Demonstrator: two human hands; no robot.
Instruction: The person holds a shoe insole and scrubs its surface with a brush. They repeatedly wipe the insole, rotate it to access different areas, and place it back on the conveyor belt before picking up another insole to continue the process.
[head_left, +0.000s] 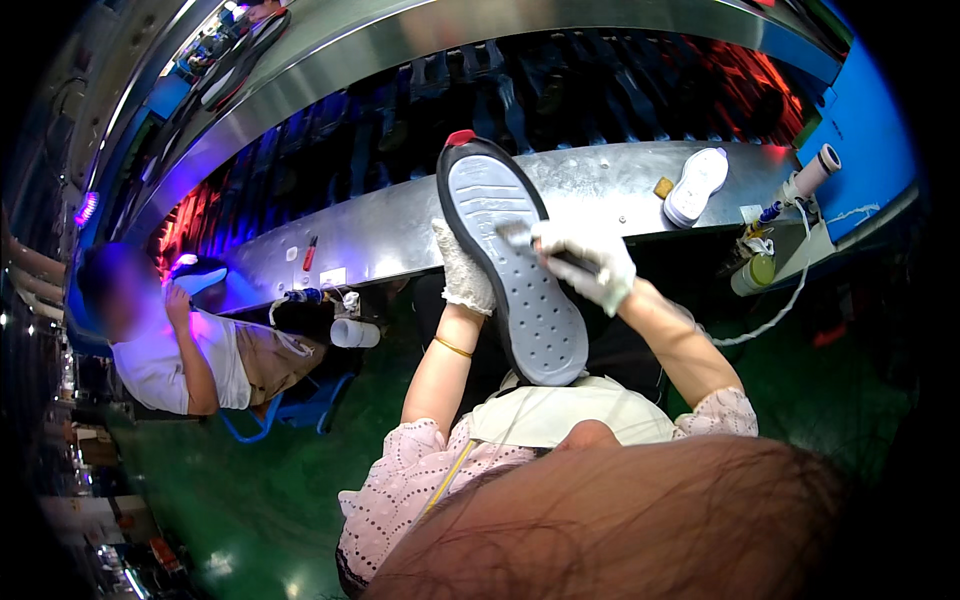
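I have the left hand [464, 268] gloved and closed on one side of a shoe [545, 325], its fingertips hidden underneath. The right hand [596, 258], gloved too, grips a brush [514, 234] whose tip is over the grey sole, though I can't tell if it touches. The shoe is tilted sole up above the lap, its red tip [460, 138] pointing away and its heel near the waist. Beyond it I see a metal ledge [390, 222], with a white sole [698, 180] and yellow block [663, 188] toward the right, and a red tool [310, 253] toward the left. Farther left, a co-worker [185, 365] sits in purple light.
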